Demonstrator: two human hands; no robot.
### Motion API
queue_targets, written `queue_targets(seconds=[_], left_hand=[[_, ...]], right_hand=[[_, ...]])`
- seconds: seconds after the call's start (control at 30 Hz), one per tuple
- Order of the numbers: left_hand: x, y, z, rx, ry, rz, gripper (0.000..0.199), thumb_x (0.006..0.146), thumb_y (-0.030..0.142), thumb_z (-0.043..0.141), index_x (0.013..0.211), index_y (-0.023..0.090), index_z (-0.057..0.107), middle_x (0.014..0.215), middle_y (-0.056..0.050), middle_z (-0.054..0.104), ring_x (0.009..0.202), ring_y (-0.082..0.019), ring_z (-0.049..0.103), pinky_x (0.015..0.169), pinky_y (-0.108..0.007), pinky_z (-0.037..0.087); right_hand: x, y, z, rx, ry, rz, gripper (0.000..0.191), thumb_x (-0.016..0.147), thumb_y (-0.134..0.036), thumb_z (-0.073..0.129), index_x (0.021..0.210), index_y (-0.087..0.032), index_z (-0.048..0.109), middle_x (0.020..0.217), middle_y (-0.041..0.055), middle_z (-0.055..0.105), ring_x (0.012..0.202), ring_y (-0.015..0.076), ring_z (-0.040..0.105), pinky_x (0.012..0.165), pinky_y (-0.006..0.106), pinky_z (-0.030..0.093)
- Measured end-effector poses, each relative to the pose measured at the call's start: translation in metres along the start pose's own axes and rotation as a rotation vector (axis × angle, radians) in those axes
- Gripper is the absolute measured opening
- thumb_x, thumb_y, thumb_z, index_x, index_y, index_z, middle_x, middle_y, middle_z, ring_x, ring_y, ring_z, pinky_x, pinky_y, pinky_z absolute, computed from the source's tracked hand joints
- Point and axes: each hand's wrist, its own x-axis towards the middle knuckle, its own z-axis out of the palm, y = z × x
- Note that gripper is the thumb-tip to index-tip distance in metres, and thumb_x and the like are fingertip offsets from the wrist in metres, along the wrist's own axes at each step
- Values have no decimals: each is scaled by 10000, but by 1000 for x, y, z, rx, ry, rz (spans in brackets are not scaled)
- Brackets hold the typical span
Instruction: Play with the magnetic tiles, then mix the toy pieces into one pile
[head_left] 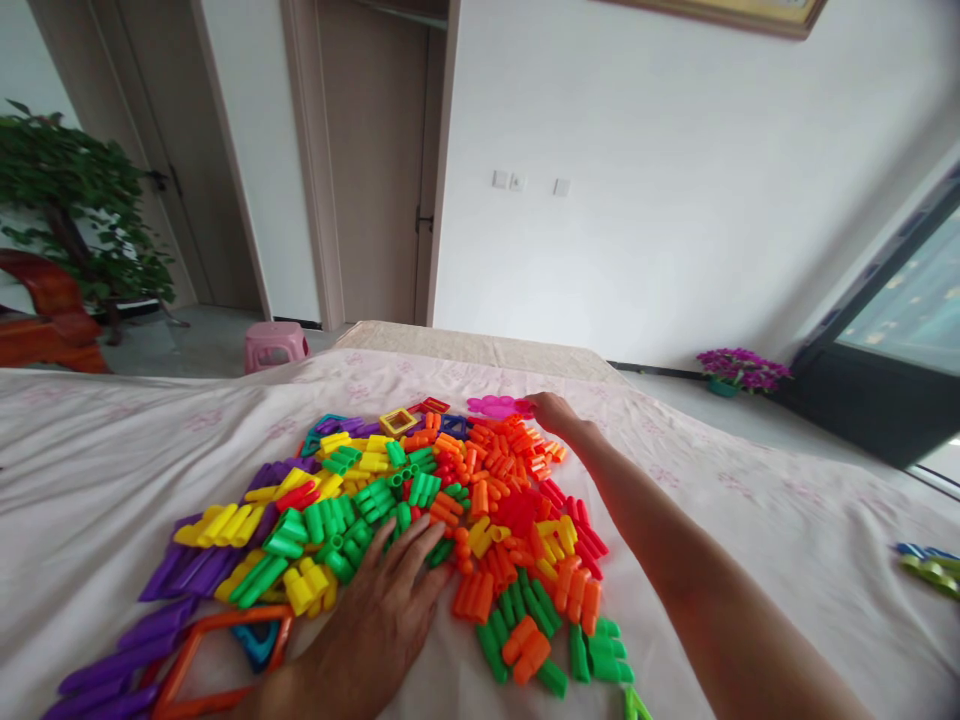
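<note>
A wide pile of colourful plastic pieces (360, 500) lies on a pale flowered cloth. My left hand (390, 610) rests palm down at the pile's near edge, fingers apart, touching green and orange pieces. My right hand (553, 412) reaches to the far edge, its fingers closed at the right end of a pink piece (495, 406). Beside that piece are a red frame (435, 405), a yellow square frame (398, 420) and a blue frame (454, 426). Orange and red pieces lie below my right hand. At the lower left is a large orange frame (217, 702) near purple pieces (154, 625).
Blue and green pieces (930, 568) lie apart at the cloth's far right. Beyond the cloth (750, 510) stand a pink stool (276, 343), a leafy plant (67, 200), a wooden chair (49, 315) and a pot of purple flowers (742, 368).
</note>
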Motion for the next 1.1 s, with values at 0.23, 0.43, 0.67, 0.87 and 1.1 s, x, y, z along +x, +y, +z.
queue_targets(seconds=[0.23, 0.43, 0.67, 0.87, 1.1], left_hand=[[4, 5, -4, -25, 113, -31, 225, 881, 203, 494, 1062, 238, 623, 1357, -53, 525, 1324, -216, 399, 1102, -447, 257], [3, 5, -4, -89, 162, -71, 244, 869, 160, 487, 1059, 223, 627, 1297, -51, 570, 1262, -197, 463, 1089, -429, 302], [2, 5, -4, -148, 168, -92, 326, 856, 103, 455, 1118, 228, 604, 1270, -35, 589, 1240, -180, 486, 1068, -412, 347], [2, 5, -4, -122, 172, -75, 274, 853, 126, 488, 1073, 219, 621, 1291, -51, 580, 1246, -190, 484, 1084, -426, 329], [1, 5, -1, -143, 168, -73, 252, 879, 141, 480, 1076, 208, 621, 1304, -63, 566, 1268, -206, 465, 1096, -437, 322]], right_hand=[[-44, 10, 0, 121, -47, -86, 230, 786, -113, 481, 818, -177, 699, 789, 1, 699, 751, 136, 605, 662, 190, 370], [-95, -6, 10, 204, -20, -115, 218, 804, -143, 462, 791, -169, 678, 697, -4, 667, 654, 125, 577, 591, 193, 360], [-120, 12, -9, 174, 127, 190, 284, 863, -180, 427, 979, -205, 685, 876, 37, 708, 797, 171, 637, 654, 215, 393], [-136, 36, -15, -114, 109, 446, 365, 843, -99, 415, 1100, -214, 646, 961, 104, 700, 827, 224, 649, 619, 256, 347], [-170, -12, -2, -88, 59, 229, 256, 903, -134, 406, 978, -207, 638, 973, 75, 701, 865, 185, 640, 648, 248, 313]])
